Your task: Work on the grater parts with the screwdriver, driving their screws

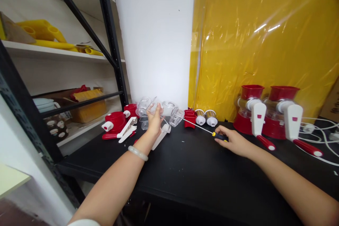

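My right hand (231, 140) is closed round the dark blue and yellow handle of a screwdriver (220, 136). The screwdriver's long shaft points left, its tip close to a clear plastic part (176, 117). My left hand (155, 122) is raised among the clear parts; its fingers are bent around a transparent piece (151, 110), whose outline is hard to make out. Below that hand lies a white crank arm (162, 137). Further left are a red base (116, 123) and another white crank (128, 129). A red part (189, 118) and two grater drums (211, 118) stand beyond the shaft.
Two assembled red and white grinders (251, 113) (283, 113) stand at the right of the black table (190, 180), cranks facing forward. White cables (320, 141) lie beside them. A metal-framed shelf (107, 24) rises at the left; a yellow plastic-covered panel (254, 42) is behind.
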Action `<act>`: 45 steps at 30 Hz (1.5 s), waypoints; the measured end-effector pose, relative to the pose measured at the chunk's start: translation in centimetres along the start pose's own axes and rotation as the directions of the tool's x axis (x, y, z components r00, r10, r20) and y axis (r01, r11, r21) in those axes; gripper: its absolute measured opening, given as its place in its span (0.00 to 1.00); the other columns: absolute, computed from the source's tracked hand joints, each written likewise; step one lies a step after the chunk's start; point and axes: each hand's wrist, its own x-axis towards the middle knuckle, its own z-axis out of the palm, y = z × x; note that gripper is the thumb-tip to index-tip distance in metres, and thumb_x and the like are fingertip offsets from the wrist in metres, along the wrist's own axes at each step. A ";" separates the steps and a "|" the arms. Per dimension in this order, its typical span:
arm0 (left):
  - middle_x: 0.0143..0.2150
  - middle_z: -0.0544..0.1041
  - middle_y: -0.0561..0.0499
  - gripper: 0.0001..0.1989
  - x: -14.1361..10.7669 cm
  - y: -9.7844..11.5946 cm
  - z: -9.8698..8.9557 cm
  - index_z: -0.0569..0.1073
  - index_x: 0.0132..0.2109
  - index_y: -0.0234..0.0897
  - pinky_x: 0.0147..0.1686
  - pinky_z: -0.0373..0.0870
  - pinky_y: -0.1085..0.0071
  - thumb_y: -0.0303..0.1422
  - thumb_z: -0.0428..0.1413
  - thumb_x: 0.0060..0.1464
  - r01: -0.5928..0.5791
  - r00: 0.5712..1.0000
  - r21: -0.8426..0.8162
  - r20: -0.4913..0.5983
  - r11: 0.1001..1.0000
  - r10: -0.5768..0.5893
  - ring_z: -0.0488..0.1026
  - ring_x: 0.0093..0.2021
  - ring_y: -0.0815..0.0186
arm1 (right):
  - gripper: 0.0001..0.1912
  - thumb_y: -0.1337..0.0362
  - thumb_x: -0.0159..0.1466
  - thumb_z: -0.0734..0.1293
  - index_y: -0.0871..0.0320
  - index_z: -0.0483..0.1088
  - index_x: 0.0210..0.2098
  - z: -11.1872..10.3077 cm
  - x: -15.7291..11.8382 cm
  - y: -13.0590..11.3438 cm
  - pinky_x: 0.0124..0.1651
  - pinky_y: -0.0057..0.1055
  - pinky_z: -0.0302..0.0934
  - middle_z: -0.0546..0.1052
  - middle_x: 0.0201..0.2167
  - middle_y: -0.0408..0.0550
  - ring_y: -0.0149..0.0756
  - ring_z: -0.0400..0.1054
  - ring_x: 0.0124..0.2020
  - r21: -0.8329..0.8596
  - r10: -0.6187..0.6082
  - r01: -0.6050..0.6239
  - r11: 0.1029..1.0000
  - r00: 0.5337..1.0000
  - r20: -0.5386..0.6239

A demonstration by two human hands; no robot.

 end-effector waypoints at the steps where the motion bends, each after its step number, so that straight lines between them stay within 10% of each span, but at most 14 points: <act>1: 0.51 0.74 0.46 0.30 0.2 -0.1 -0.1 0.62 0.53 0.47 0.46 0.73 0.65 0.48 0.66 0.47 -0.039 0.999 0.020 0.001 0.999 0.039 0.74 0.52 0.59 | 0.06 0.58 0.62 0.64 0.52 0.64 0.35 -0.1 0.0 0.2 0.38 0.32 0.60 0.73 0.28 0.40 0.36 0.67 0.31 -0.010 0.004 -0.004 1.000 1.000 0.003; 8: 0.47 0.74 0.46 0.31 1.1 -0.6 -0.6 0.61 0.56 0.42 0.47 0.72 0.63 0.48 0.63 0.51 -0.525 0.844 0.188 -0.013 0.830 0.536 0.76 0.44 0.64 | 0.04 0.62 0.60 0.64 0.53 0.66 0.34 -0.4 0.1 1.2 0.37 0.32 0.61 0.76 0.30 0.43 0.38 0.71 0.31 -0.119 0.075 -0.076 0.990 0.997 -0.011; 12: 0.41 0.76 0.48 0.37 0.1 -0.5 -0.2 0.65 0.55 0.40 0.48 0.72 0.61 0.44 0.70 0.40 -0.556 0.831 0.308 0.247 0.772 0.499 0.77 0.42 0.60 | 0.04 0.63 0.58 0.65 0.52 0.67 0.34 -0.5 0.0 1.0 0.36 0.31 0.61 0.77 0.29 0.43 0.38 0.72 0.30 -0.167 0.106 -0.106 0.980 0.994 -0.006; 30: 0.43 0.75 0.47 0.31 0.0 -0.1 0.4 0.65 0.53 0.41 0.40 0.74 0.67 0.47 0.66 0.46 -0.229 0.973 0.169 0.012 0.959 0.231 0.76 0.43 0.63 | 0.04 0.62 0.55 0.64 0.53 0.64 0.32 -1.4 -0.2 0.5 0.33 0.31 0.58 0.73 0.26 0.42 0.37 0.68 0.27 -0.202 0.142 -0.144 0.969 0.990 -0.025; 45: 0.38 0.73 0.49 0.32 -0.7 0.0 0.7 0.71 0.44 0.39 0.41 0.72 0.65 0.59 0.62 0.41 -0.002 0.999 0.109 -0.034 0.994 0.006 0.74 0.47 0.59 | 0.05 0.60 0.57 0.63 0.53 0.63 0.31 -0.5 0.1 0.5 0.39 0.34 0.60 0.75 0.29 0.42 0.38 0.70 0.33 -0.020 0.046 -0.048 0.999 0.995 -0.084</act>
